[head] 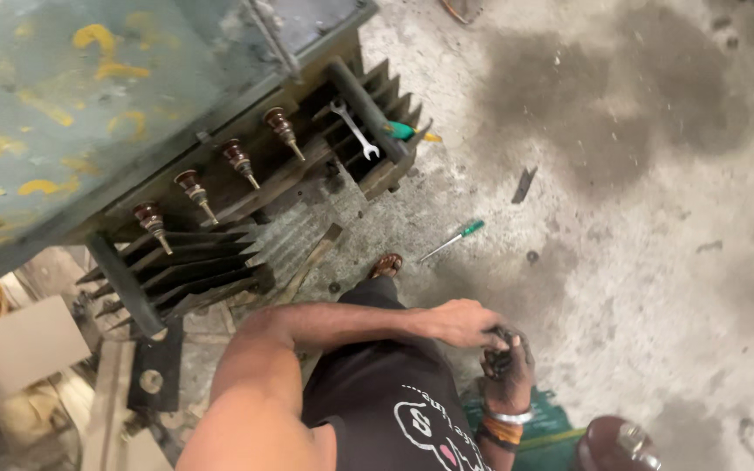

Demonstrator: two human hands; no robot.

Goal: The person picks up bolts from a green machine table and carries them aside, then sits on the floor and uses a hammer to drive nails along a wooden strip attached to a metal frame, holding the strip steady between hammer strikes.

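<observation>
My right hand [506, 365], with bands on its wrist, is raised palm up and cupped around a clump of small dark greasy parts [497, 347]. My left arm crosses over my lap from the left. Its hand, my left hand [462, 321], has its fingertips pinched into that same clump. What exactly the parts are is too dark to tell. Both hands hover above the stained concrete floor, to the right of my dark-clothed knee.
A grey-green transformer tank [89, 96] with several brown bushings [239, 160] and cooling fins [194, 270] fills the upper left. A spanner [355, 129] and a green-handled screwdriver [407, 132] lie on the fins; another screwdriver [454, 238] lies on the floor. A brown insulator [613, 443] stands at the bottom right.
</observation>
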